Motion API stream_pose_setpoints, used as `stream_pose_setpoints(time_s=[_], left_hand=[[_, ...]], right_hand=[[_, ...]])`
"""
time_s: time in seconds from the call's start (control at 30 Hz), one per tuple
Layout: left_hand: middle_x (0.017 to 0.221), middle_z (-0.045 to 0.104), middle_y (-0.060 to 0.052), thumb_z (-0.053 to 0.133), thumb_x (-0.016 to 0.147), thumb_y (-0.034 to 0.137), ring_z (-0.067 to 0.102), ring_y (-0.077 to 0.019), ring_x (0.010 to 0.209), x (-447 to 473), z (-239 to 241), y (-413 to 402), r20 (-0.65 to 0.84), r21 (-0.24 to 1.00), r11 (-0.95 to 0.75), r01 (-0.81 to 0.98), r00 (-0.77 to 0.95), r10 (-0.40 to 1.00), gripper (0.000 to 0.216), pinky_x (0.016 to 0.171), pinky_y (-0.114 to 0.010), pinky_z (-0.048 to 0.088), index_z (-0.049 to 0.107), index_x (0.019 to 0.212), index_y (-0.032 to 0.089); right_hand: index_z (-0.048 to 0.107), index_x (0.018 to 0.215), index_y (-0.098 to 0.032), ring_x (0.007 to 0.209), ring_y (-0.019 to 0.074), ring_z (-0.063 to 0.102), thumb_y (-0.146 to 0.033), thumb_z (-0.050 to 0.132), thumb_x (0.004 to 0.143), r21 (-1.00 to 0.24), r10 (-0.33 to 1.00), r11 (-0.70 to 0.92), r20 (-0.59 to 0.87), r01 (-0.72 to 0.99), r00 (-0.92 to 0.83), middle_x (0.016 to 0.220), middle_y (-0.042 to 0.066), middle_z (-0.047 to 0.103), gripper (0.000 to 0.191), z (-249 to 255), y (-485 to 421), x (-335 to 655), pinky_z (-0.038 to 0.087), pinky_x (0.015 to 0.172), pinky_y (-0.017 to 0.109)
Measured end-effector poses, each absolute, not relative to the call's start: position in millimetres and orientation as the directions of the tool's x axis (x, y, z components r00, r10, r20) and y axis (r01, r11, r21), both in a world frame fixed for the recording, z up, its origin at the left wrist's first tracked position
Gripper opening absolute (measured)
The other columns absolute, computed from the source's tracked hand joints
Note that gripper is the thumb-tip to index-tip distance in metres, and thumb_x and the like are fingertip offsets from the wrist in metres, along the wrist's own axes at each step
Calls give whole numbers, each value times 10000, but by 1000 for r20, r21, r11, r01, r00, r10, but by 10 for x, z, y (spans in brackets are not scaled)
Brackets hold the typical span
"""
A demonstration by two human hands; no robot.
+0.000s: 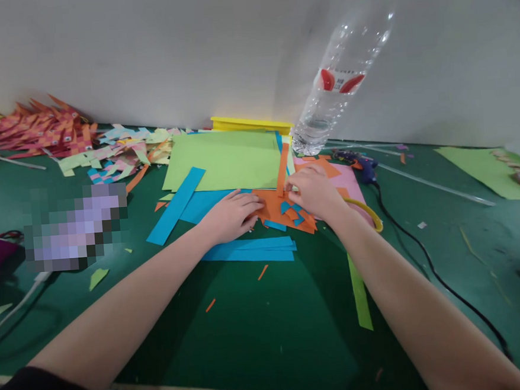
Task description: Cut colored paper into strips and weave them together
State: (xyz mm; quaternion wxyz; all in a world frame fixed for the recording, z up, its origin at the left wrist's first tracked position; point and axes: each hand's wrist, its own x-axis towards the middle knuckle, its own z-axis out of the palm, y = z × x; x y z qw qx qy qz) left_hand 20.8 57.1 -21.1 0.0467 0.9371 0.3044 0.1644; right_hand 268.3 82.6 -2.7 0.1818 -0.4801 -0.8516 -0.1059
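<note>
Our left hand (236, 215) and right hand (312, 190) rest apart at the orange paper (270, 208) beside the light-green sheet (226, 160), any grip unclear, and we should press lightly so the blue scraps (284, 207) don't scatter.

Bottle (349, 59) partly beyond upper edge.

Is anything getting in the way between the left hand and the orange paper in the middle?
Nothing visible: the left hand's fingers already lie over the left edge of the orange paper. Small blue bits lie farther right on it.
</note>
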Motion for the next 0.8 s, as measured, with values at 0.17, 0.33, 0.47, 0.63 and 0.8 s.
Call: stream_pose_setpoints(time_s=[0.17, 0.33, 0.47, 0.63, 0.8], left_hand=[[1314, 605, -85, 447, 963, 222, 535, -208, 1247, 208, -219, 572, 284, 190, -809, 556, 758, 588, 291, 1128, -446, 325, 597, 1207, 170], [1300, 614, -89, 449, 962, 218, 542, -210, 1238, 206, -218, 569, 294, 193, -812, 551, 757, 583, 281, 1121, -447, 334, 602, 1191, 167], [1305, 611, -89, 452, 962, 214, 542, -210, 1238, 209, -210, 563, 290, 191, -811, 553, 757, 585, 279, 1114, -438, 344, 602, 1192, 163], [1309, 607, -94, 450, 968, 223, 531, -209, 1250, 219, -208, 565, 270, 172, -806, 567, 760, 592, 291, 1098, -404, 364, 599, 1206, 148], [1313, 604, -87, 451, 967, 222, 529, -202, 1250, 224, -197, 566, 260, 161, -806, 570, 763, 592, 298, 1089, -368, 371, 601, 1212, 142]], right_hand=[[696, 724, -267, 842, 257, 629, -129, 559, 804, 35, 764, 551, 381, 834, -521, 738, 35, 702, 210, -27, 872, 2725, 392, 961, 499], [726, 781, -275, 841, 252, 630, -196, 582, 867, 65, 724, 611, 357, 789, -590, 767, 38, 712, 186, 6, 853, 2703, 420, 939, 487], [734, 816, -285, 828, 243, 630, -230, 567, 901, 77, 710, 634, 336, 770, -618, 761, 28, 714, 195, 31, 832, 2676, 425, 938, 487], [735, 818, -258, 825, 232, 636, -219, 539, 923, 130, 705, 622, 335, 772, -625, 770, 34, 723, 226, 28, 825, 2673, 388, 982, 498], [727, 819, -239, 816, 219, 632, -166, 497, 932, 192, 659, 652, 335, 733, -674, 754, 33, 724, 266, 20, 817, 2655, 350, 1001, 480]])
